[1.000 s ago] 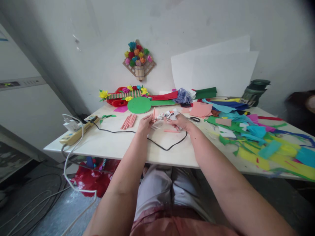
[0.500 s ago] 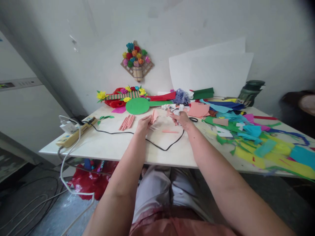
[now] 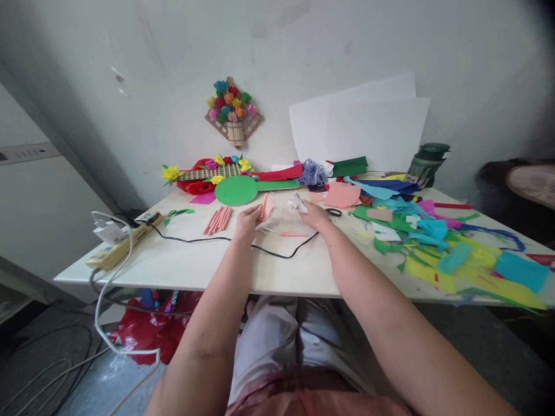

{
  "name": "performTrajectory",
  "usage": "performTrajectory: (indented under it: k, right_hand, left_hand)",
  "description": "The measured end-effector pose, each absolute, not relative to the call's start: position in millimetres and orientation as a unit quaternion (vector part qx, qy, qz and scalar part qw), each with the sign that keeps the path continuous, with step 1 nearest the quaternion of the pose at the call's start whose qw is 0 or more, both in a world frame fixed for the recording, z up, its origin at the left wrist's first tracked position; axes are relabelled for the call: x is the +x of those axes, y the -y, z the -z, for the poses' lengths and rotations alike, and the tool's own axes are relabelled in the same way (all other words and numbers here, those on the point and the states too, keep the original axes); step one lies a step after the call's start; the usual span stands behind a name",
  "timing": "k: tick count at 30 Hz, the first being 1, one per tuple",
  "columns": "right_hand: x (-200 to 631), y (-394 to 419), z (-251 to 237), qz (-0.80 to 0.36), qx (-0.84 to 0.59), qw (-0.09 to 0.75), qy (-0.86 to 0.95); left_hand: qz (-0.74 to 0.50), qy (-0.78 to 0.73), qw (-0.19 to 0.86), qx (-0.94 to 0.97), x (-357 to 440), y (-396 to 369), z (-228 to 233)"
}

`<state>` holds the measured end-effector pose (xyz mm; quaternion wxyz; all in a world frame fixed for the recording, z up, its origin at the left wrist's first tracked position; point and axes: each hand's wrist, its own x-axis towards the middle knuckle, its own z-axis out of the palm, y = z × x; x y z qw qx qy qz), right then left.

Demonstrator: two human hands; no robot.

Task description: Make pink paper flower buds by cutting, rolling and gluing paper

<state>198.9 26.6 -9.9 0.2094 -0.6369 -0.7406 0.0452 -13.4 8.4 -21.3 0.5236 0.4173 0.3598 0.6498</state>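
My left hand (image 3: pixel 249 221) is closed on a piece of peach paper (image 3: pixel 267 206), its fingers pinching the near left edge. Across from it, my right hand (image 3: pixel 313 215) grips a white glue gun (image 3: pixel 296 202), its nozzle end toward the paper. A black cord (image 3: pixel 277 255) loops over the table to that hand. Between my hands lies a blurred clear plastic sheet or bag (image 3: pixel 280 218). A thin peach strip (image 3: pixel 292 234) rests just in front of it. Several rolled peach paper sticks (image 3: pixel 218 221) are grouped left of my left hand.
A green round paddle shape (image 3: pixel 236 190) lies behind my hands. Black-handled scissors (image 3: pixel 333 212) are right of my right hand. Coloured paper scraps (image 3: pixel 433 231) cover the table's right side. A power strip (image 3: pixel 117 245) sits at the left edge, and a dark green bottle (image 3: pixel 427 164) stands back right.
My right hand has brought the glue gun left and nearer the peach paper. The paper in my left hand now shows a narrow upright edge. The whole view has shifted slightly.
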Motion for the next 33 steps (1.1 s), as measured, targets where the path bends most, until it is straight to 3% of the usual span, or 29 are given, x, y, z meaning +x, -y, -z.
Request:
performTrajectory:
  k: [8, 10, 13, 15, 18, 21, 23, 28, 33]
  right_hand:
    - [189.3, -35.0, 23.4, 0.024, -0.578, 0.19, 0.793]
    - [189.7, -33.6, 21.4, 0.027, -0.584, 0.219, 0.781]
    - [190.1, -30.7, 15.2, 0.026, -0.579, 0.329, 0.746]
    - [188.2, -27.8, 10.2, -0.049, -0.551, 0.421, 0.719]
    - [181.7, -21.2, 4.1, -0.296, -0.462, 0.51, 0.662]
    - [174.3, -13.0, 0.4, -0.508, -0.373, 0.52, 0.577]
    - [171.2, -8.4, -0.9, -0.583, -0.331, 0.498, 0.55]
    - [169.5, -5.9, 0.5, -0.62, -0.322, 0.449, 0.556]
    - [169.2, -9.6, 3.5, -0.587, -0.363, 0.476, 0.544]
  left_hand:
    - [-0.618, -0.358, 0.537, 0.449, -6.4, -1.4, 17.5]
    - [-0.61, -0.363, 0.538, 0.454, -5.3, -1.3, 17.3]
    - [-0.6, -0.375, 0.535, 0.463, -4.4, -1.7, 17.5]
    - [-0.594, -0.379, 0.532, 0.471, -4.0, -1.6, 17.4]
    - [-0.584, -0.377, 0.531, 0.485, -3.4, -0.5, 16.9]
    - [-0.579, -0.367, 0.538, 0.491, -2.8, 1.1, 16.2]
    - [-0.575, -0.358, 0.543, 0.496, -2.5, 1.9, 15.9]
    - [-0.569, -0.361, 0.534, 0.51, -1.8, 2.8, 15.6]
    - [-0.573, -0.379, 0.513, 0.514, -0.6, 3.2, 15.7]
